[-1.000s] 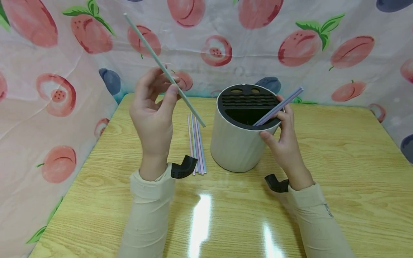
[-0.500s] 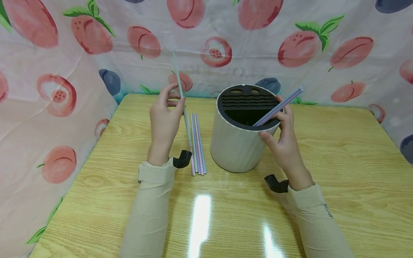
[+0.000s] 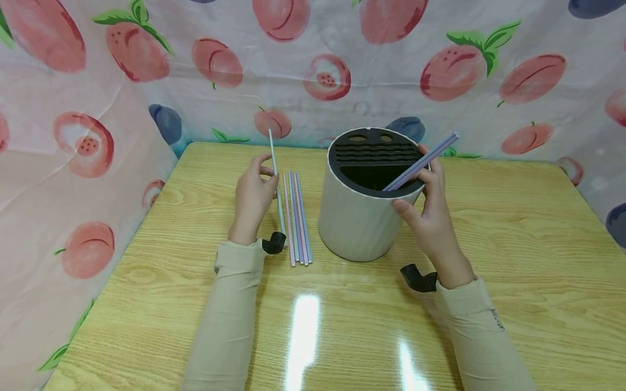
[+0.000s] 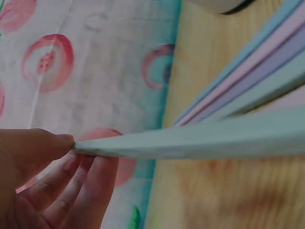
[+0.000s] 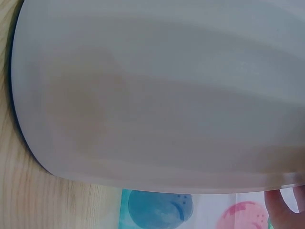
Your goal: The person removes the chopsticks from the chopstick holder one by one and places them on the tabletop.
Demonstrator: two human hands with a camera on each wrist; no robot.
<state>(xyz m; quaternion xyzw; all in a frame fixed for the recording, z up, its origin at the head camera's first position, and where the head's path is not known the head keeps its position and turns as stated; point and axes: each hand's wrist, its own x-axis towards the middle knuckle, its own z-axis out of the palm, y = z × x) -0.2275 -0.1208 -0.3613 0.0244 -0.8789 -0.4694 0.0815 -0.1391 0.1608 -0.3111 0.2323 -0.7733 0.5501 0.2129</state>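
My left hand (image 3: 254, 194) pinches a pale green chopstick (image 3: 272, 146) between thumb and fingers, low over the table. In the left wrist view the same chopstick (image 4: 214, 138) runs out to the right from the fingertips. Just right of it lie several pastel chopsticks (image 3: 300, 217) side by side, pink, purple, green and blue. My right hand (image 3: 431, 209) grips the right rim of a white round utensil holder (image 3: 359, 228) with a black slotted lid (image 3: 376, 152). Two purple chopsticks (image 3: 435, 153) lean out of its front opening over the right fingers. The holder's inside is dark.
The wooden table (image 3: 513, 244) carries everything. Behind and to the left hangs a peach-print cloth (image 3: 381, 103). A black curved wrist piece (image 3: 274, 243) on the left sleeve sits near the loose chopsticks; another (image 3: 419, 278) is on the right wrist.
My left hand has come down toward the table and to the right, turning the green chopstick until it lies nearly alongside the loose ones. The right hand and the holder have stayed put.
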